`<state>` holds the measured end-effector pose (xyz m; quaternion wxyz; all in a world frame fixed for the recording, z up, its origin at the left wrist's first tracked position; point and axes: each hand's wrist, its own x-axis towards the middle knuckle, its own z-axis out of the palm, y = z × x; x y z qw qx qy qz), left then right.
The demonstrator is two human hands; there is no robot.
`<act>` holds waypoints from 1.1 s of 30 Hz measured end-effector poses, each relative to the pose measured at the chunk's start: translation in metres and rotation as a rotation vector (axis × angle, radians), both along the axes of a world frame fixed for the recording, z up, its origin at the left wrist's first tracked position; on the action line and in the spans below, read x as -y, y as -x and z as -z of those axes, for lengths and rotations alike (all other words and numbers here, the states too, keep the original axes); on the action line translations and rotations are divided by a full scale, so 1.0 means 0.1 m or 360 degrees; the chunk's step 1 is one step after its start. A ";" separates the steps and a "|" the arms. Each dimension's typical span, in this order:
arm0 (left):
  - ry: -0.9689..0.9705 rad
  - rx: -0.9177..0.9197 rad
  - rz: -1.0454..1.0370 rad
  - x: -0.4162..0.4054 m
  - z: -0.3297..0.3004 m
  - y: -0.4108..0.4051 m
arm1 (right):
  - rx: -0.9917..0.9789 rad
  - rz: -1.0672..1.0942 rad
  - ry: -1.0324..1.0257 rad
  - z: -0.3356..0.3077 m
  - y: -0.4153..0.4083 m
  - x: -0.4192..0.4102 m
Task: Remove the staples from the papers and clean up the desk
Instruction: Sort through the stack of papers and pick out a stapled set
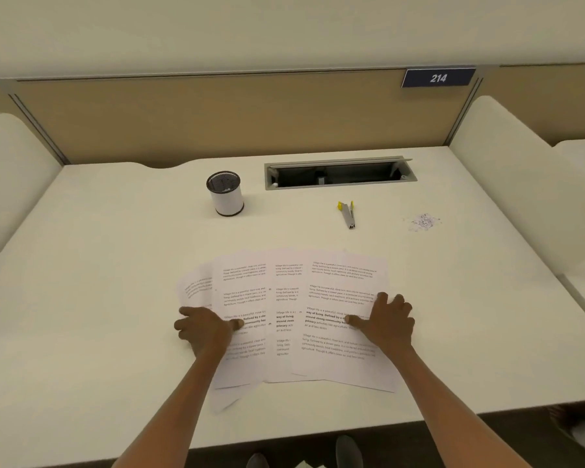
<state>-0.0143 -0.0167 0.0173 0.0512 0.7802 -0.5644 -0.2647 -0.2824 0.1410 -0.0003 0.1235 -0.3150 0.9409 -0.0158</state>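
Several printed sheets of paper point(284, 298) lie fanned out and overlapping on the white desk point(98, 282), near its front edge. My left hand point(205, 327) rests flat on the left sheets, fingers spread. On the right sheets lies my right hand point(385, 320), also flat with fingers apart. A grey and yellow staple remover point(347, 214) sits behind the papers, untouched. To its right is a small pile of pulled staples point(424, 221).
A white cup with a black mesh rim point(226, 193) stands at the back, left of an open cable tray point(338, 173) set into the desk. Padded dividers flank both sides. A sign reading 214 point(438, 77) hangs on the back panel.
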 end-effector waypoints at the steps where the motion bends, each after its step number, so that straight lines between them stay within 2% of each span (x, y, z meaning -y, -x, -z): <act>1: 0.0039 -0.0175 -0.0086 0.00 -0.02 0.01 | -0.0013 -0.0002 -0.0016 -0.01 0.00 0.01; 6: 0.0213 -0.0737 -0.0456 -0.05 -0.03 -0.07 | -0.0053 0.0016 0.0009 -0.02 0.02 0.01; 8: 0.0190 -0.0980 -0.0445 -0.03 -0.02 -0.14 | -0.0045 0.0023 0.0026 -0.02 0.03 0.02; 12: -0.0117 -0.1370 -0.0249 -0.04 0.04 -0.23 | 0.0039 0.0053 0.0044 0.00 0.05 0.06; 19: -0.0201 -0.1579 -0.0022 -0.23 0.06 -0.04 | 0.0169 0.0178 0.0029 -0.03 0.02 0.18; 23: -0.0250 -0.1675 -0.0061 -0.27 0.07 0.04 | 0.0429 0.0398 0.0086 -0.09 0.02 0.23; 26: -0.0205 -0.1619 0.0004 -0.28 0.06 0.06 | 0.0581 0.0534 0.0136 -0.11 0.02 0.25; 31: -0.0255 -0.1674 -0.0036 -0.28 0.05 0.04 | 0.0520 0.0379 0.0099 -0.09 0.02 0.25; 33: -0.0302 -0.1706 -0.0063 -0.28 0.03 0.04 | 0.0569 0.0361 0.0199 -0.09 -0.01 0.25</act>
